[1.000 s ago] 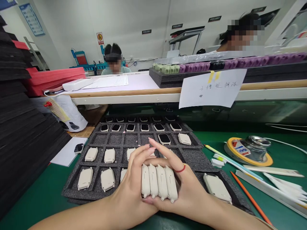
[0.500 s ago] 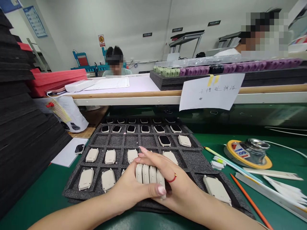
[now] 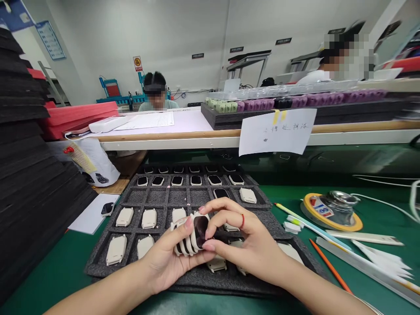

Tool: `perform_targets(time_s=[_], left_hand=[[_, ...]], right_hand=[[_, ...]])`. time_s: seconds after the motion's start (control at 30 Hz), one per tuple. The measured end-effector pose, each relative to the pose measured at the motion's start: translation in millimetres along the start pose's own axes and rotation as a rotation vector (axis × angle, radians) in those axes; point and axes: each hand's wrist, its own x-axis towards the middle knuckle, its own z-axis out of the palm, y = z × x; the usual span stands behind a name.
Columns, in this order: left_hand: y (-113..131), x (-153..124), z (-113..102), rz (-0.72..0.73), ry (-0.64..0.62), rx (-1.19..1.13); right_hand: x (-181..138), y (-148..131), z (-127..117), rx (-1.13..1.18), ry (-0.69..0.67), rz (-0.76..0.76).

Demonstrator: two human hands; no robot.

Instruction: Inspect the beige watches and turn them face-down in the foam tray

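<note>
My left hand (image 3: 166,258) is closed around a short stack of cream watch cases (image 3: 184,246), held on edge above the foam tray. At the stack's right end is a watch case with a dark glossy face (image 3: 200,228). The fingers and thumb of my right hand (image 3: 244,232) curl onto that end case and grip it by its edges. Below, the grey foam tray (image 3: 149,286) holds more cream watch cases (image 3: 116,250), backs up. Farther rows contain watch cases with black screens (image 3: 177,180). My hands hide part of the middle pockets.
To the right lie a glass jar (image 3: 343,205) on a yellow tape roll (image 3: 308,216), an orange stick (image 3: 330,267) and white plastic tools (image 3: 382,258). Black foam sheets (image 3: 26,175) tower at left. A shelf edge (image 3: 170,142) crosses behind; two people sit beyond.
My hands were cupped together around the stack. Now the left alone supports it, turned so a dark face shows, and my right fingers have moved onto the end case. The view shifted slightly.
</note>
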Motion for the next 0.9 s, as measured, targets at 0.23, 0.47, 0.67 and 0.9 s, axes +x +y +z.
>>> perform_targets(time_s=[0.23, 0.47, 0.67, 0.9], left_hand=[[-0.1, 1.0, -2.6, -0.006, -0.147, 0.124], [1.9, 0.0, -4.8, -0.005, -0.218, 0.044], [1.5, 0.5, -6.7, 0.019, -0.308, 0.043], [0.0, 2.3, -9.5, 0.012, -0.335, 0.009]], right_hand=[[-1.6, 0.0, 1.7, 0.092, 0.320, -0.093], [-6.6, -2.1, 6.0, 0.228, 0.292, -0.045], [-9.0, -1.0, 9.6, 0.008, 0.003, -0.123], [-7.7, 2.9, 11.6, 0.023, 0.020, -0.175]])
